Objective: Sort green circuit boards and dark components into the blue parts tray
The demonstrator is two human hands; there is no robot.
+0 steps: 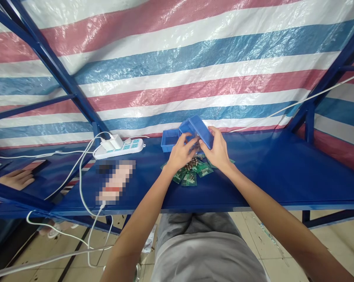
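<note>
A blue plastic bin (198, 129) is tipped on its side above the table, its opening facing down and to the left. My right hand (219, 149) grips its right side, thumb at the lower edge and fingers behind. My left hand (181, 154) is at the bin's mouth with its fingers curved and apart; whether the fingertips touch something inside is hard to see. Below both hands lies a pile of small brown and metallic parts (191, 163) among several green circuit boards (189, 179), which look bagged in clear plastic. A second blue bin (168, 141) stands upright just behind my left hand.
A white power strip (120, 149) with plugged-in chargers lies at the left, cables trailing over the table edge. Near it is a blurred-out phone-shaped object (118, 182). Another person's hand (16, 179) rests at the far left. Blue frame posts (62, 78) and striped sheeting bound the blue table (282, 168).
</note>
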